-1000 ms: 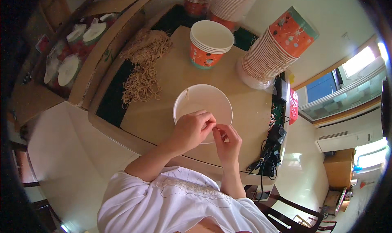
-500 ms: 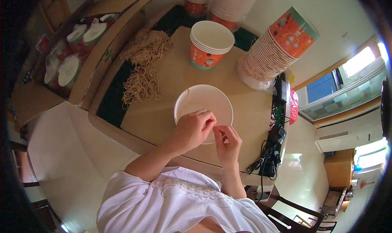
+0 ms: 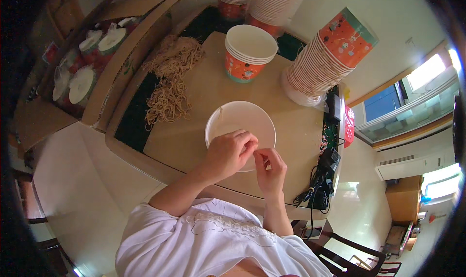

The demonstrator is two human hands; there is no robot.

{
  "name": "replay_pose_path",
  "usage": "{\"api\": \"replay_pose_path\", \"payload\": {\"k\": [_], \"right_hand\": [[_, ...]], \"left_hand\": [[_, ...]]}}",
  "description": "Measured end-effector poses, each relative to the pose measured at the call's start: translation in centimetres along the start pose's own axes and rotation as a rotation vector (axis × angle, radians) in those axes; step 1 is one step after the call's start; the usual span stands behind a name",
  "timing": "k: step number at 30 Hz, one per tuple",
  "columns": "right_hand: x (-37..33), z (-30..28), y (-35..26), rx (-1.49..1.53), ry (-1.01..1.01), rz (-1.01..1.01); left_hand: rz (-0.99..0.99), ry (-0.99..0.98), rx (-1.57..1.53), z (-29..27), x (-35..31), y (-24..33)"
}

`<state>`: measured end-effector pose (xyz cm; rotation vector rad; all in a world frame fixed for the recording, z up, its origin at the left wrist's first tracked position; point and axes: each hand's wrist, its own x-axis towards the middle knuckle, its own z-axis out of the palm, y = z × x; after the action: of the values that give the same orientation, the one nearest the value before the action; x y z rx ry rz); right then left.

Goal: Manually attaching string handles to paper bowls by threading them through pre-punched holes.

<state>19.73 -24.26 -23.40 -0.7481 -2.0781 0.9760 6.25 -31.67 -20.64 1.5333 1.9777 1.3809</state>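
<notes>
A white paper bucket (image 3: 239, 116) stands on the brown cardboard in front of me, its mouth facing up. A thin tan strand of string (image 3: 221, 113) hangs inside its far left wall. Over the near part of the bucket, my left hand (image 3: 229, 151) is closed with thumb and forefinger pinched. Just to its right, my right hand (image 3: 270, 169) pinches too, its fingertips almost touching the left ones. Whatever lies between the fingertips is too small to make out. Left of the bucket, a tangled heap of tan string (image 3: 169, 100) lies on the cardboard.
Behind the bucket stands a short stack of orange printed buckets (image 3: 246, 66). A tall stack (image 3: 330, 58) leans at the right. Black cables and adapters (image 3: 318, 187) lie at the right edge. On the left, an open carton (image 3: 114, 80) holds wrapped buckets. A dark chair (image 3: 347, 255) stands lower right.
The white bucket has shifted very slightly left under my hands. Both hands keep nearly the same pinching pose, with only a small movement at the fingertips.
</notes>
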Motion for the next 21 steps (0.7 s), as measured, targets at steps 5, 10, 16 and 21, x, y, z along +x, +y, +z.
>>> {"api": "replay_pose_path", "payload": {"k": [5,10,16,21], "right_hand": [[0.2,-0.3,-0.2,0.027,-0.03,0.06],[0.4,-0.7,-0.4,0.016,-0.079,0.055],[0.4,-0.7,-0.3,-0.04,-0.077,0.028],[0.4,-0.8,-0.4,-0.049,-0.076,0.002]], "left_hand": [[0.011,-0.102,0.043,0.1,-0.2,-1.2],[-0.017,-0.059,0.008,0.0,-0.3,-0.7],[0.028,-0.083,0.037,-0.2,-0.3,-0.4],[0.034,-0.064,0.108,0.1,-0.4,-0.5]]}}
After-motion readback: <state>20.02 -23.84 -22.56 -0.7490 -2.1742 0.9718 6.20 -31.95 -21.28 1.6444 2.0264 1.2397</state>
